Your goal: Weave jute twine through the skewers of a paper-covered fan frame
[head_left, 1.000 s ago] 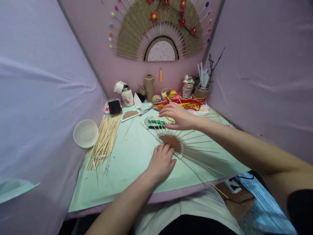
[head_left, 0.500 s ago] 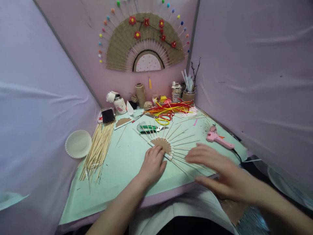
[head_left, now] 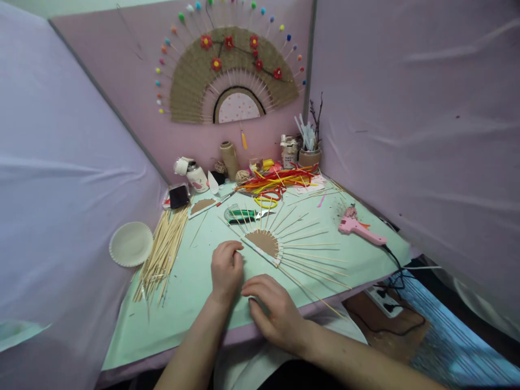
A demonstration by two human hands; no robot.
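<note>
A half-round brown cardboard piece [head_left: 264,242] lies on the mint-green table, its straight edge slanting down to the right. Thin wooden sticks [head_left: 311,245] fan out from its curved edge. Just to the left of that straight edge is my left hand [head_left: 226,271], fingers loosely bent, thumb apart, nothing visible in it. My right hand [head_left: 276,311] hovers near the front edge of the table, below the fan frame, with thumb and fingers apart and holding nothing. Behind the frame lie green-handled pruning shears [head_left: 244,215], partly crossed by the sticks.
A pile of wooden sticks [head_left: 164,254] and a white scalloped dish [head_left: 130,244] are at left. On the right lies a pink glue gun [head_left: 359,227] with its cord. Scissors [head_left: 266,202], pipe cleaners [head_left: 280,180] and jars stand further back. A finished fan [head_left: 233,70] hangs above.
My left hand has let go of the cardboard and drawn back to the left. My right hand has swung left from over the sticks to beside it. The view has shifted slightly.
</note>
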